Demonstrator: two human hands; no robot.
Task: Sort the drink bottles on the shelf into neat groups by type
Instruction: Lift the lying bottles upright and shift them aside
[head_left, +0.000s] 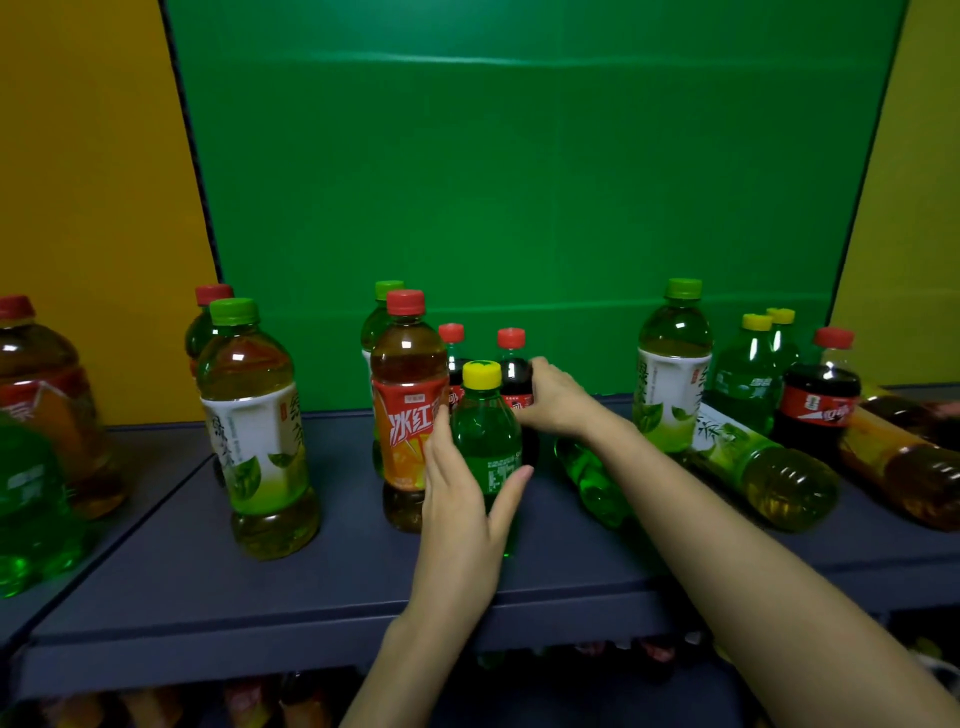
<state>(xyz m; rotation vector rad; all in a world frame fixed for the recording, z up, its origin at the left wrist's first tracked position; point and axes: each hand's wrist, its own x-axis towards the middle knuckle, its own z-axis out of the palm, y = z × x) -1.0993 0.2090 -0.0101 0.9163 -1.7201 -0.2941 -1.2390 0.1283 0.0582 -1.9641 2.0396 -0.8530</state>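
- At the front of the dark blue shelf, the left hand grips a small green soda bottle from the near side, thumb on one flank and fingers on the other. The bottle stands upright, clear green plastic with a ribbed yellow cap.
- Just behind it, the right hand curls round a small cola bottle, which holds dark liquid under a red cap. A second small cola bottle stands beside it, partly hidden.
- Under the right forearm a fallen green bottle lies on its side.
- Just left of the left hand stands an iced tea bottle: amber liquid, orange label, red cap.
- Further left stands a green tea bottle: pale yellow liquid, white leaf-printed label, green cap.
- To the right, a lying green tea bottle rests flat before a standing green tea bottle. Behind are two yellow-capped sodas and one larger cola.
- A smooth green panel backs the shelf.
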